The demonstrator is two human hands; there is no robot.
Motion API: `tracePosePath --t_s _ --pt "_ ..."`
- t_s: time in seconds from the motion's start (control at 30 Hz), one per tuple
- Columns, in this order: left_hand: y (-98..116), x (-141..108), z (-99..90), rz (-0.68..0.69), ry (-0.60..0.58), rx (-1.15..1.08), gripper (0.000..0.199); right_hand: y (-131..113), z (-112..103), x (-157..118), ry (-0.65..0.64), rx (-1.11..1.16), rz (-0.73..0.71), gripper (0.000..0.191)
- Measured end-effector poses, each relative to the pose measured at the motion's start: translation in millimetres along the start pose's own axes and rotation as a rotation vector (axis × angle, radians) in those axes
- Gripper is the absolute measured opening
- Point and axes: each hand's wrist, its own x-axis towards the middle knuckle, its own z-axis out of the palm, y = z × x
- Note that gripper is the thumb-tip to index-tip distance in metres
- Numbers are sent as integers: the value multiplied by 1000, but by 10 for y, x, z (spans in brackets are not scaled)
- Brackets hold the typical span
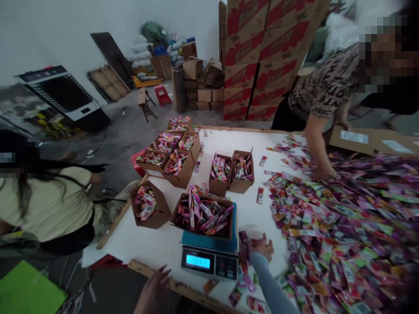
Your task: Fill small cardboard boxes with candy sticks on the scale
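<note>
Box (231,226) on scale (209,263), long axis roughly nine-to-three, ten o'clock from my right hand (263,247), the nearer. That hand blurs beside loose packets (244,250); grip unclear to me. Left hand (155,282), box's seven o'clock: empty, fingers slack.

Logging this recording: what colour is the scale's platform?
The scale's platform is teal-blue, clearest in the head view.

Room light: dim, cool, diffuse
Smooth pale grey wall (75,26): dull, unevenly shaded
Flat white tabletop (157,242): brightest broad surface
Rectangular blue-lit scale display (198,261): glowing, digits washed out
Heap of shiny multicoloured sachets (327,235): smeared and darkening toward the right edge
Bare right hand (262,247): soft, blurred outline
Stacked brown-and-red cardboard cartons (244,56): slanted by wide-angle distortion
Person in the brown-and-black patterned top (327,87): head masked by coarse pixel blocks
</note>
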Motion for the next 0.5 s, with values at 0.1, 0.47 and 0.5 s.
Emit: tracePosePath --t_s 0.1,0.47,0.5 --pt "217 -52 169 53 -72 28 47 23 7 -40 -174 -141 -299 74" --pt "239 38 -104 40 -76 29 52 297 21 -13 -223 -291 -444 37" --pt "234 39 -120 38 -88 26 53 389 -20 24 -213 -269 -411 37"
